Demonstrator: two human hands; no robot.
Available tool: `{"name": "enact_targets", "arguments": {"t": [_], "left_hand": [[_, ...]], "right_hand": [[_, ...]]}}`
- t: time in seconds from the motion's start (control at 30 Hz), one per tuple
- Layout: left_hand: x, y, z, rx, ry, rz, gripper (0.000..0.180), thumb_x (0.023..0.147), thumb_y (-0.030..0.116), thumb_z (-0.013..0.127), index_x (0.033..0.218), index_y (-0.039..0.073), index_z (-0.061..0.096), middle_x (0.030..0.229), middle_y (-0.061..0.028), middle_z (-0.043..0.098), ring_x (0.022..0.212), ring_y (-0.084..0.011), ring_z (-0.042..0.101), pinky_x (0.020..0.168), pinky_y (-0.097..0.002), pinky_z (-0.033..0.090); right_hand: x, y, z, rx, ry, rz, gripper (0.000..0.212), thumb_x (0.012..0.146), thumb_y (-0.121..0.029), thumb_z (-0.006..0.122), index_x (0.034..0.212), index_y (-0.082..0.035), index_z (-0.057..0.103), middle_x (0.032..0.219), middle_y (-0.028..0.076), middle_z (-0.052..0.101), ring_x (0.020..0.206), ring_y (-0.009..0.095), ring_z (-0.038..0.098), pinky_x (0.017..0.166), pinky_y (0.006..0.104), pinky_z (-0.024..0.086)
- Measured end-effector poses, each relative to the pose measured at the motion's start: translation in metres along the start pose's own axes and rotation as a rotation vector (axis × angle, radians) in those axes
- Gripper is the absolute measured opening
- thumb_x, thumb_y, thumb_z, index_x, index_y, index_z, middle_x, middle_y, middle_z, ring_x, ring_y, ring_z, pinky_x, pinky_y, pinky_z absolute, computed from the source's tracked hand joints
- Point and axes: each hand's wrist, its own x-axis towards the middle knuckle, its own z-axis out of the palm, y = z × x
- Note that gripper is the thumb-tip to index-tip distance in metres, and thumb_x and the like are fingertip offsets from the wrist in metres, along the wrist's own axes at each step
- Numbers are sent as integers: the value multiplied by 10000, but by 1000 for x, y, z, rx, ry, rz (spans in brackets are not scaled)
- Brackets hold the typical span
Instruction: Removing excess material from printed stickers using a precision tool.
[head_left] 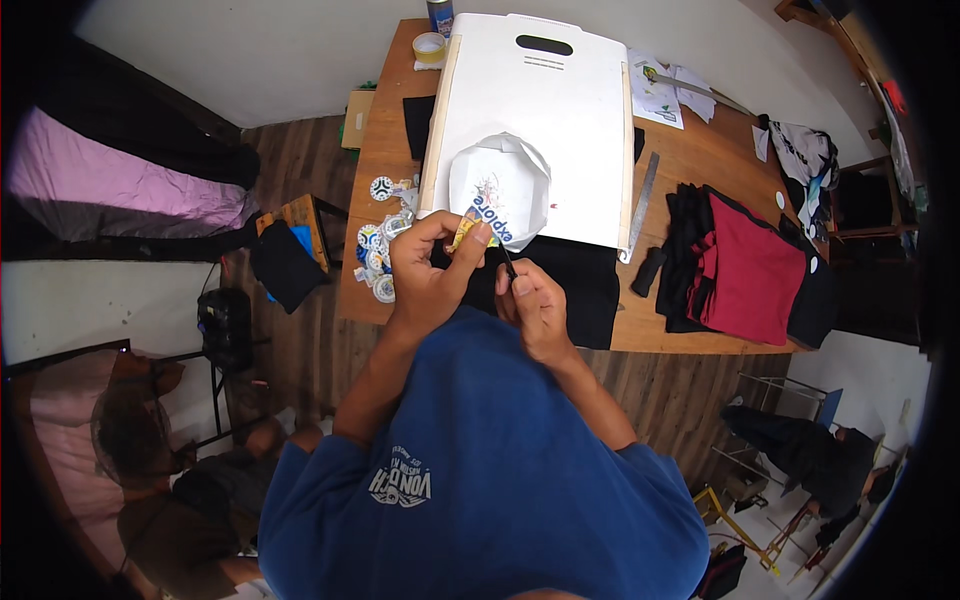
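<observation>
My left hand [425,270] pinches the near edge of a white printed paper sheet [500,185] with a colourful graphic, thumb and fingers closed on it. My right hand [535,305] grips a thin dark blade-like tool [507,262] whose tip points up at the same paper edge, right beside my left fingers. The paper lies over a large white board [560,100] with a handle slot, and black fabric [575,285] lies beneath my hands on the wooden table [690,165].
Several round printed cutouts [382,240] lie at the table's left edge. A metal ruler [640,205], a black roll [648,272], folded red and black garments [745,270], a tape roll [429,47], a can and papers sit around. Another person is at lower left.
</observation>
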Motion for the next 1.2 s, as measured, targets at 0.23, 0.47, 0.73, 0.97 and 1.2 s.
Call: {"name": "enact_targets", "arguments": {"t": [0.23, 0.47, 0.73, 0.97, 1.2], "left_hand": [[2, -3, -2, 2, 6, -6, 174, 870, 101, 680, 735, 16, 610, 614, 23, 575, 581, -10, 462, 542, -181, 342], [4, -3, -9, -22, -52, -33, 171, 883, 109, 661, 749, 15, 608, 627, 19, 576, 592, -19, 476, 548, -185, 350], [2, 2, -19, -122, -132, -69, 148, 888, 98, 645, 788, -7, 614, 666, -9, 598, 620, -39, 531, 583, -191, 400], [0, 4, -27, -105, -153, -76, 139, 884, 91, 647, 791, -8, 618, 666, -9, 599, 620, -39, 530, 580, -193, 399], [1, 2, -31, -78, -163, -66, 144, 880, 95, 650, 780, -4, 617, 656, -8, 596, 615, -38, 525, 578, -194, 394]], "right_hand": [[3, 5, -3, -17, -24, -17, 371, 1020, -368, 399, 936, -22, 505, 565, -47, 336, 484, 44, 280, 476, 212, 258], [1, 8, -2, -43, -45, -5, 381, 1020, -373, 393, 933, -20, 508, 563, -44, 339, 485, 45, 285, 475, 210, 260], [-2, 11, 4, -59, -59, -27, 384, 1020, -372, 391, 928, -21, 514, 560, -40, 351, 483, 47, 295, 472, 207, 268], [-3, 14, 9, -60, -43, -9, 374, 1021, -364, 397, 928, -22, 516, 562, -40, 353, 485, 45, 290, 472, 209, 264], [-3, 17, 9, -60, -43, -4, 369, 1021, -361, 401, 925, -24, 517, 567, -42, 355, 484, 41, 284, 473, 210, 260]]}}
